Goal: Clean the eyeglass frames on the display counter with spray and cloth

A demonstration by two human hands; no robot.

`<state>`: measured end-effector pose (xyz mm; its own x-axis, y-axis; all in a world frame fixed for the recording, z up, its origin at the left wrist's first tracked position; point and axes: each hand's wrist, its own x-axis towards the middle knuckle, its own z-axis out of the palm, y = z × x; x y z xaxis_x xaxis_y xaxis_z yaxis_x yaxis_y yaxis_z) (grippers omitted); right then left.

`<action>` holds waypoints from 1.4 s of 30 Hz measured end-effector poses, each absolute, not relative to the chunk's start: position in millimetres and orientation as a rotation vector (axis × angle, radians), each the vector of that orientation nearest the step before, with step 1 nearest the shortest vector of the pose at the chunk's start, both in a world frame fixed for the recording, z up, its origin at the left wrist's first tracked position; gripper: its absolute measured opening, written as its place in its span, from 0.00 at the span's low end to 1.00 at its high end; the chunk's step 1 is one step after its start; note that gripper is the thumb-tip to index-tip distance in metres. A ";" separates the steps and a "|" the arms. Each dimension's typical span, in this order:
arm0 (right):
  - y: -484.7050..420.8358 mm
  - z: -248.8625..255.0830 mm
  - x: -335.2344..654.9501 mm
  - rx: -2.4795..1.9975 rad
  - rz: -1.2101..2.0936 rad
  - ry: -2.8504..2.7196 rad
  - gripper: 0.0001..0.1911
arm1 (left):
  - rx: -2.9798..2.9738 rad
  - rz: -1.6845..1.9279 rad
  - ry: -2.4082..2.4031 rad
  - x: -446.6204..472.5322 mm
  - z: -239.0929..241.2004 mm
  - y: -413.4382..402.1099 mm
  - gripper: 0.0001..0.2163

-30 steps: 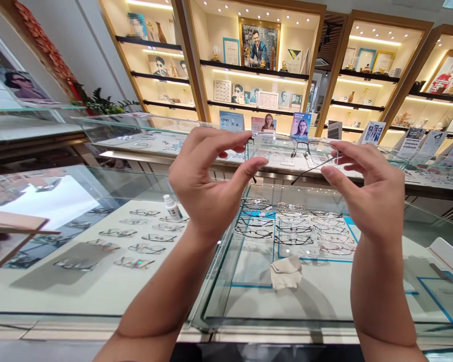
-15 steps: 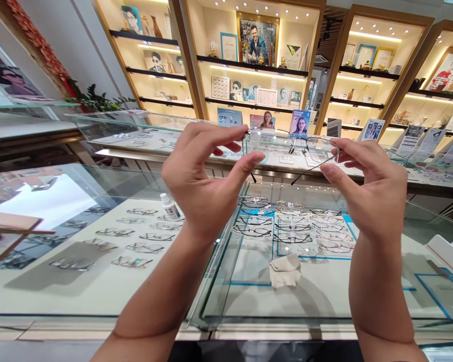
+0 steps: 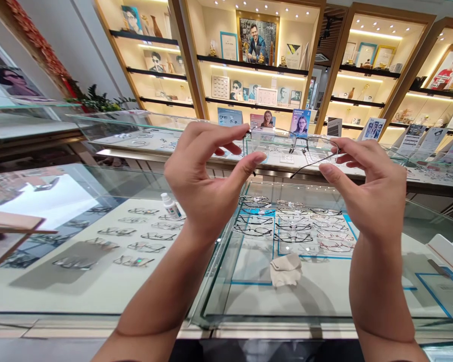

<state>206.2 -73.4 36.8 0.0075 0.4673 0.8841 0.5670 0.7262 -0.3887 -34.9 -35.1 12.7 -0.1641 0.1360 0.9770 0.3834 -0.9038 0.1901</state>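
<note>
I hold a pair of thin dark-framed glasses (image 3: 293,145) up in front of me, above a glass display counter (image 3: 211,281). My left hand (image 3: 207,176) pinches the left end of the frame between thumb and fingers. My right hand (image 3: 366,183) pinches the right end the same way, and one temple arm hangs down between the hands. Below the glasses, rows of spectacle frames (image 3: 290,226) lie on a blue-edged mat inside the case.
A crumpled white cloth (image 3: 286,269) lies inside the case near its front. A small white bottle (image 3: 169,206) stands among more frames (image 3: 136,241) in the left case. Another glass counter (image 3: 143,133) and lit shelves (image 3: 249,65) with pictures stand behind.
Both hands keep the same pinch on the glasses. The view has shifted slightly; the hands and glasses stay at about the same height.
</note>
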 end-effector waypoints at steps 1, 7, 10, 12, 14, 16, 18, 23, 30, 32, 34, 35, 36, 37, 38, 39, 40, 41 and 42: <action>-73.0 36.6 206.4 -0.853 -0.098 -1.629 0.16 | -1.903 -2.194 -0.610 -34.2 13.1 -35.7 0.18; -74.3 36.5 203.7 -0.868 -0.133 -1.623 0.16 | -1.854 -2.173 -0.618 -34.3 14.4 -37.2 0.18; -76.8 36.9 201.4 -0.872 -0.151 -1.608 0.15 | -1.932 -2.197 -0.588 -37.9 12.6 -33.5 0.19; -78.4 37.1 200.4 -0.875 -0.161 -1.599 0.15 | -1.963 -2.208 -0.590 -39.0 12.0 -31.6 0.18; -79.6 37.5 200.0 -0.873 -0.172 -1.592 0.14 | -1.959 -2.200 -0.604 -38.3 12.5 -31.7 0.18; -80.5 38.1 199.7 -0.867 -0.184 -1.587 0.14 | -1.947 -2.181 -0.625 -36.6 13.9 -33.6 0.18; -81.0 38.8 199.4 -0.861 -0.192 -1.582 0.13 | -1.946 -2.165 -0.643 -35.2 15.2 -35.6 0.17; -81.5 39.5 198.6 -0.841 -0.177 -1.584 0.14 | -1.939 -2.149 -0.607 -34.6 15.8 -36.1 0.18; -82.8 39.1 198.4 -0.860 -0.157 -1.583 0.14 | -1.914 -2.156 -0.674 -32.5 16.1 -36.7 0.16; -82.3 39.0 198.6 -0.870 -0.156 -1.588 0.14 | -1.911 -2.147 -0.671 -32.3 16.0 -36.4 0.16; -81.4 38.8 199.2 -0.880 -0.149 -1.598 0.14 | -1.896 -2.135 -0.662 -32.3 15.7 -35.3 0.16; -80.7 38.6 199.5 -0.886 -0.144 -1.605 0.14 | -1.882 -2.128 -0.660 -32.3 15.4 -34.6 0.16; -80.1 38.5 200.0 -0.891 -0.140 -1.611 0.15 | -1.867 -2.120 -0.659 -32.4 15.2 -33.9 0.16; -79.5 38.4 200.4 -0.897 -0.135 -1.616 0.15 | -1.852 -2.110 -0.660 -32.3 14.9 -33.5 0.16; -79.0 38.3 200.9 -0.902 -0.132 -1.621 0.15 | -1.840 -2.101 -0.664 -32.2 14.7 -33.3 0.17; -78.6 38.2 201.3 -0.907 -0.129 -1.624 0.15 | -1.831 -2.093 -0.669 -32.1 14.6 -33.4 0.17; -78.3 38.2 201.7 -0.912 -0.128 -1.628 0.15 | -1.825 -2.085 -0.675 -32.0 14.5 -33.7 0.18; -78.1 38.3 202.0 -0.915 -0.127 -1.630 0.15 | -1.819 -2.082 -0.678 -31.9 14.6 -34.2 0.18; -78.0 38.4 202.2 -0.916 -0.128 -1.632 0.15 | -1.816 -2.082 -0.678 -31.9 14.7 -34.5 0.18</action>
<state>202.2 -78.0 38.4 0.0097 0.4876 0.8730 0.6175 0.6838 -0.3888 -31.9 -34.5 14.7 -0.1590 0.0835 0.9837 0.5120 -0.8450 0.1545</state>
